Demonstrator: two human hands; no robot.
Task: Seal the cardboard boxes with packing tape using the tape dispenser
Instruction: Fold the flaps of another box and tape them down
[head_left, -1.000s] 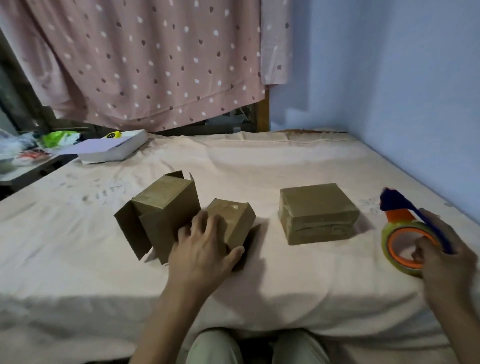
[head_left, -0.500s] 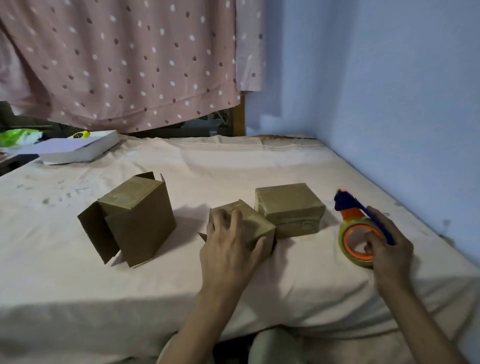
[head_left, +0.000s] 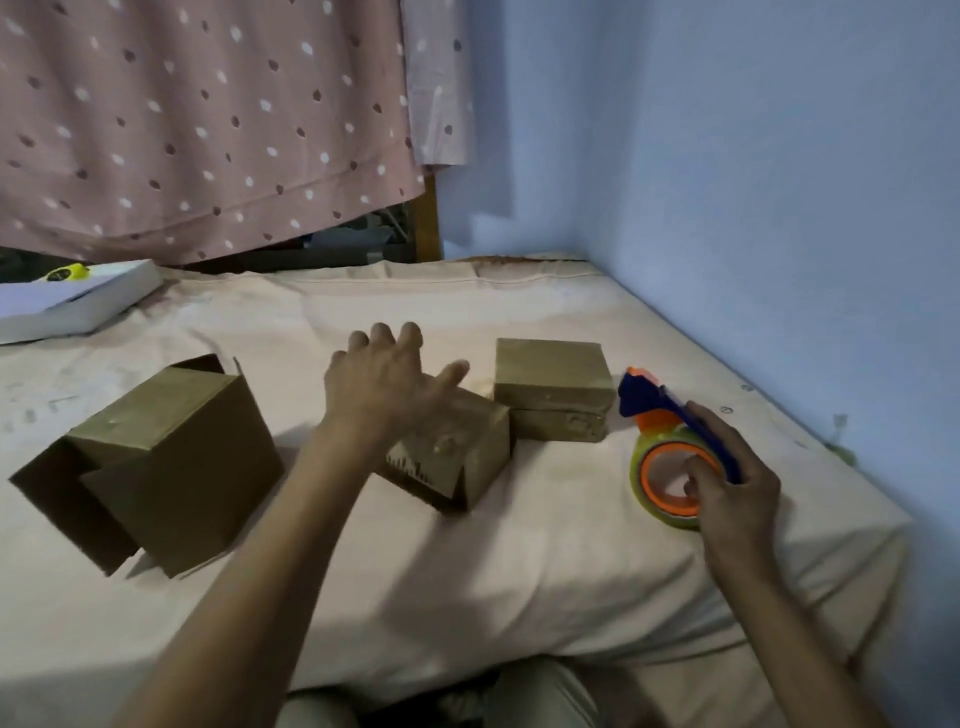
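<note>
**Friend:** Where does it all sit right now?

**Me:** Three brown cardboard boxes on the bed (head_left: 519, 545). The middle small brown cardboard box (head_left: 457, 452) lies just below my left hand (head_left: 384, 387), which is spread flat with straight fingers and grips nothing. I can't tell whether the palm touches the box top or floats just above it. Just beside it, towards the wall, is a squat brown cardboard box with tape across its front (head_left: 551, 387). Off to my left stands the large brown cardboard box with loose open flaps (head_left: 166, 457).

**Friend:** And the tape?

**Me:** My right hand (head_left: 737, 493) is curled around the blue and orange tape dispenser with its yellowish roll (head_left: 662, 457), fingers hooked into the orange core, the roll resting on the sheet.

**Friend:** What worries you?

**Me:** The mattress, mostly. It's soft, so I'd guess pressing the dispenser down could tip or sink the middle box and leave the tape wrinkled or off the seam. With my left hand not holding it, the box may slide when the tape pulls. The two small boxes are so near each other that a trailing strip might catch the neighbour. And the big box's flaps stand open; taped without folding them flat, they'd likely spring up.
</note>
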